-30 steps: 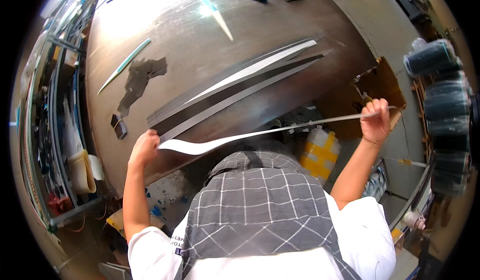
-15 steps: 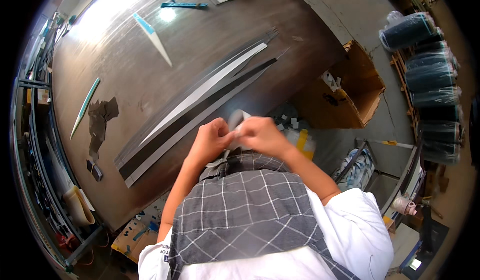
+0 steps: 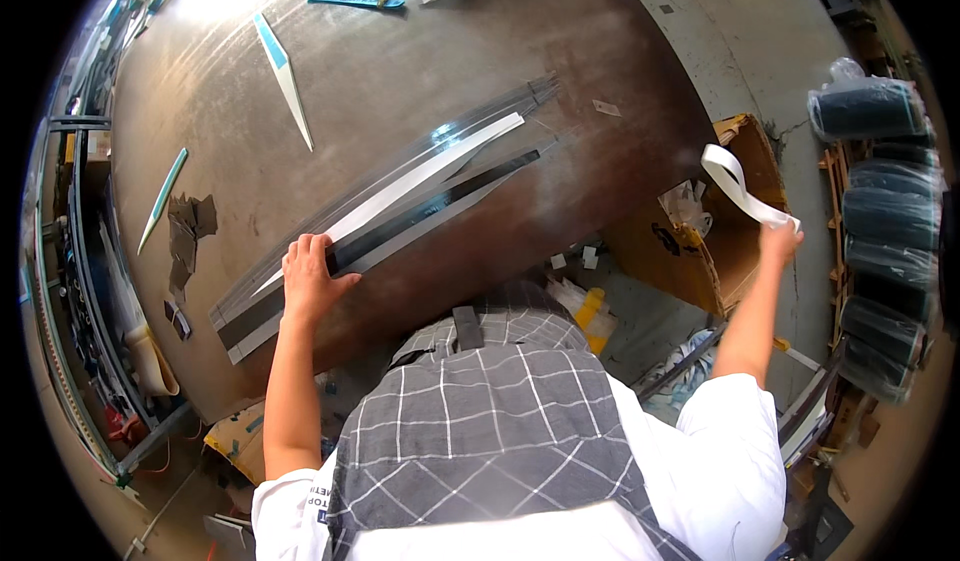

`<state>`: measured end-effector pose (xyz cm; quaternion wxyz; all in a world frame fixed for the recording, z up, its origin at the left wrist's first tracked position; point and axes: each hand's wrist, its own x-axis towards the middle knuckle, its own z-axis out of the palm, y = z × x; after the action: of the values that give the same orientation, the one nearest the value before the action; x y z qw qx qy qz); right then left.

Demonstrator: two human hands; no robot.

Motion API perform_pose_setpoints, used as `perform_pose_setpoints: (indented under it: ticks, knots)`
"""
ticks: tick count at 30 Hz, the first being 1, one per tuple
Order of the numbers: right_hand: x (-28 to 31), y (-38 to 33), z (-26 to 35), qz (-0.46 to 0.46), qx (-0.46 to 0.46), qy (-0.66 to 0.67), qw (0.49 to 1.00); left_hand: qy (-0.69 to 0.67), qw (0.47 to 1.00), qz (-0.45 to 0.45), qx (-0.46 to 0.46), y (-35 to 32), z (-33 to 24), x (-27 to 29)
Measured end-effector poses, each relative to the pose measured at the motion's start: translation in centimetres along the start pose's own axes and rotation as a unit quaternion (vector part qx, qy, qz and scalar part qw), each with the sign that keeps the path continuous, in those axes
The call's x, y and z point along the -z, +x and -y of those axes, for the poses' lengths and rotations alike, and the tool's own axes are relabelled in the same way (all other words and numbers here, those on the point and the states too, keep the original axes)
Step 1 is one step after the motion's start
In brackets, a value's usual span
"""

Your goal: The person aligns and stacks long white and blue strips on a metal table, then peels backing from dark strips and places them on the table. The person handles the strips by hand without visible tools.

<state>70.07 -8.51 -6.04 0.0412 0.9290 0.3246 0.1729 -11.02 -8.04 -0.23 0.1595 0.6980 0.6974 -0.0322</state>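
My left hand (image 3: 312, 279) lies flat with its fingers and thumb apart on the near-left part of a long dark strip (image 3: 436, 201). Beside that strip runs a tapering white strip (image 3: 430, 174). Both lie on what looks like a clear, pointed sheet (image 3: 500, 98) on the dark table. Out to the right, my right hand (image 3: 780, 245) is closed on one end of a curled white strip of paper-like backing (image 3: 741, 196). The strip loops up and away from the fingers, over the far side of an open cardboard box (image 3: 690, 266).
Blue-and-white pointed pieces (image 3: 279, 61) and torn dark scraps (image 3: 187, 236) lie on the brown tabletop (image 3: 380, 86). Plastic-wrapped dark rolls (image 3: 885, 211) are stacked at the right. Metal shelving (image 3: 75, 261) stands along the left. A yellow-marked bag (image 3: 592, 316) sits below the table edge.
Both hands were together at my waist with the white strip. They have parted: the left moved onto the dark strip, and the right swung far right, carrying the white strip toward the box.
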Motion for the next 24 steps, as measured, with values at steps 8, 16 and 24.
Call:
perform_pose_setpoints:
  ticks: [8,16,24]
  knots:
    - [12.6,-23.9,36.3,-0.06,0.401,0.447,0.797,-0.006,1.0,-0.001,-0.013,0.2,1.0,-0.4]
    - [13.2,-29.7,43.2,0.073,0.544,0.342,0.763,-0.027,0.999,-0.005,-0.024,0.4,2.3,-1.3]
    - [11.2,-20.2,38.7,0.006,0.424,0.358,0.832,-0.037,0.997,-0.033,-0.057,-0.1,3.1,-1.7]
